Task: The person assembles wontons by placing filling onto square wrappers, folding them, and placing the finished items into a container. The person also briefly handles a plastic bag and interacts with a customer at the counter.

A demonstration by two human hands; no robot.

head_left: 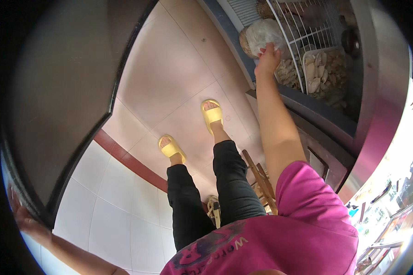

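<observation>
My right hand [269, 60] reaches into an open refrigerator or freezer compartment, its fingers closed on a white plastic bag [265, 36]. What the bag holds cannot be made out. A brownish round bundle [246, 42] lies beside it. White wire racks [293, 42] stand right of the bag, with pale pieces of food [315, 73] in a clear-sided container. At the far left, my left hand [28, 222] grips the edge of the dark door [64, 101], which is swung wide; part of that hand is dim near the picture's rim.
Beige floor tiles [170, 68] lie between door and compartment, where my feet stand in yellow slippers [212, 112]. White wall tiles [110, 201] with a red-brown base strip [133, 162] run at lower left. A wooden frame [261, 181] stands by my right leg. Bright clutter [390, 201] fills the right.
</observation>
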